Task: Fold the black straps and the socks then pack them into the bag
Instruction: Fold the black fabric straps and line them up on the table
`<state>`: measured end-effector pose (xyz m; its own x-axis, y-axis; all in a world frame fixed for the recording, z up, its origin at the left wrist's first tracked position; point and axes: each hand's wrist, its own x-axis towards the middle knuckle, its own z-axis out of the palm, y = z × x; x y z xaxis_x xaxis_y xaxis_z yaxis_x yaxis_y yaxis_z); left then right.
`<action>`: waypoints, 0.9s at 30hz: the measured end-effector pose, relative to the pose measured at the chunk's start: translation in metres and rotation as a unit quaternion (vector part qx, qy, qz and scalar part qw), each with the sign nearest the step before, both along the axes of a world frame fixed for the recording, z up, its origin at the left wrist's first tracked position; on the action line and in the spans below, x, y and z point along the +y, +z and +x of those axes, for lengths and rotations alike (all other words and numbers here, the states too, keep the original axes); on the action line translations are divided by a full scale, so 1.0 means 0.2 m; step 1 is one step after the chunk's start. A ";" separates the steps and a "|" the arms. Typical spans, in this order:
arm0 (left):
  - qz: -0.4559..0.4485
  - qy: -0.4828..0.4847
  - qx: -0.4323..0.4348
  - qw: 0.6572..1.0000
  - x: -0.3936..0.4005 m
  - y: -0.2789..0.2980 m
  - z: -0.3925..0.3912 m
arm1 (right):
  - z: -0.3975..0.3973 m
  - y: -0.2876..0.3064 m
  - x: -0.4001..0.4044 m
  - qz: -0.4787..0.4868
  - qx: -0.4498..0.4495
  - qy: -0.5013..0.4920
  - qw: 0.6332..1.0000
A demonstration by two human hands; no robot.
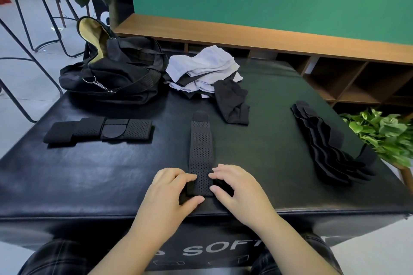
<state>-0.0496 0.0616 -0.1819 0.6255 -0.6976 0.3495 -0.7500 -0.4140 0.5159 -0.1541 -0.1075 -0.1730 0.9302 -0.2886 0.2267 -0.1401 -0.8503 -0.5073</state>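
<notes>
A: Where is the strap being worked on?

B: The perforated black strap (201, 152) lies flat on the black padded table (89, 174), its near end right under both hands. Its long axis runs straight away from the person, with the rounded tab at the far end.

A: And the fingers?

B: The left hand (172, 192) has its fingers (185, 177) curled onto the strap's left edge with the thumb tucked at the near end. The right hand (237, 187) mirrors it on the right edge. Both look to be pinching that near end — neither is nearer than the other.

A: So the fold goes which way?

B: I'd judge forward, away from the fingers, along the strap's length — the free length all lies beyond them.

A: What else is around?

B: Far left of the fingers, folded straps (98, 129). To the right, a stack of unfolded straps (326, 145). Beyond the strap's far tip lie black socks (232, 102) and light socks (201, 69), and to the far left the open bag (111, 73).
</notes>
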 end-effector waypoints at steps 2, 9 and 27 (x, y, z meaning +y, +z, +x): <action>0.003 -0.003 0.016 1.000 0.00 0.00 0.02 | -0.01 0.01 0.01 -0.013 0.019 0.010 1.000; -0.020 0.032 -0.024 0.999 -0.01 -0.01 0.02 | 0.00 0.03 0.03 -0.035 0.045 0.010 0.998; -0.055 0.058 0.161 0.984 0.03 0.10 -0.01 | 0.00 0.05 0.07 0.048 -0.034 -0.056 0.997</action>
<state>-0.0524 0.0678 -0.1623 0.7889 -0.5847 0.1891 -0.4910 -0.4147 0.7661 -0.1533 -0.0927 -0.1633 0.8740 -0.4132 0.2557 -0.1937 -0.7788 -0.5966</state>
